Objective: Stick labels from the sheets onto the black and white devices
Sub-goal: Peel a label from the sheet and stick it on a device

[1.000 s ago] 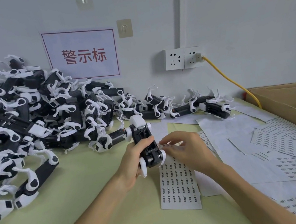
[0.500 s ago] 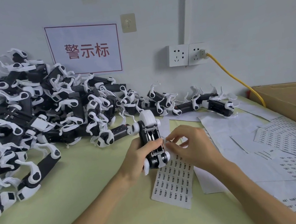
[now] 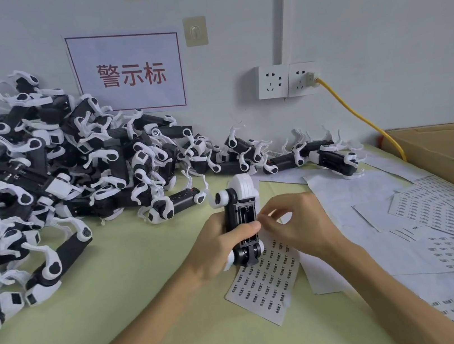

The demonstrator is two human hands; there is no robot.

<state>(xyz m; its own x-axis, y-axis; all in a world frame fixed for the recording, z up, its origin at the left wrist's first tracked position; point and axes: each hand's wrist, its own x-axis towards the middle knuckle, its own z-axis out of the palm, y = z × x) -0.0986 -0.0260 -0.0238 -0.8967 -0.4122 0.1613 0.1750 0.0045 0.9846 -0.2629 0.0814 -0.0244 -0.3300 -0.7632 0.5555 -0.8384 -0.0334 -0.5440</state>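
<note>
While the left hand [image 3: 217,250] holds one black and white device [image 3: 242,222] upright above the green bench [image 3: 124,319], its grip is closed around the body, thumb pressed across the lower front face. The right hand [image 3: 298,226] sits just beside the device on its right, fingertips [image 3: 266,219] pinched together at the device's edge; whether a label lies between them cannot be told. A label sheet [image 3: 265,281] lies flat on the bench directly beneath both hands, its rows of small printed labels showing. Further sheets [image 3: 446,230] are spread across the bench to the right, next to a cardboard box [image 3: 452,150]. A large pile of devices [image 3: 45,184] occupies the left and rear of the bench against the wall. A red-lettered sign [image 3: 128,74] and a double socket [image 3: 285,80] with a yellow cable [image 3: 359,116] are fixed on the wall.
</note>
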